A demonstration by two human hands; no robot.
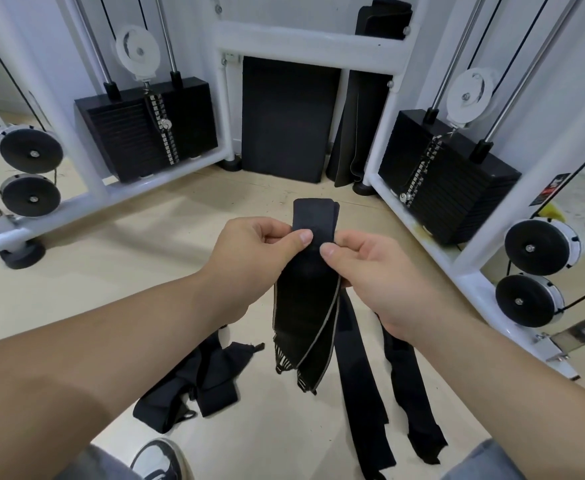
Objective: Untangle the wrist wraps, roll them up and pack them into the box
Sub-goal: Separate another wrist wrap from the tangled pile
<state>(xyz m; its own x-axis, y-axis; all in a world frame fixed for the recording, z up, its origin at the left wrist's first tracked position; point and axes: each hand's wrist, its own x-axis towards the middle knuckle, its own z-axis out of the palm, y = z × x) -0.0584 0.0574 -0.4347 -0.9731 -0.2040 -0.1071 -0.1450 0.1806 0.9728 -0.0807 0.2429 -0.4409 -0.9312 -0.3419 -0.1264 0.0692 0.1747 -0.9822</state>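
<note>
I hold a black wrist wrap (306,306) with grey edging up in front of me. My left hand (249,258) and my right hand (377,271) each pinch its upper part between thumb and fingers. Its top end sticks up above my thumbs, and its doubled lower part hangs down toward the floor. Two long black wraps (363,393) lie stretched out on the floor below my right hand. A tangled heap of black wraps (197,379) lies on the floor under my left forearm. No box is in view.
A white cable machine frame (304,43) with two black weight stacks (145,129) stands ahead, left and right. Black mats (287,116) lean against the wall between them. Pulley wheels (540,247) hang at both sides. My shoe (159,459) is at the bottom edge.
</note>
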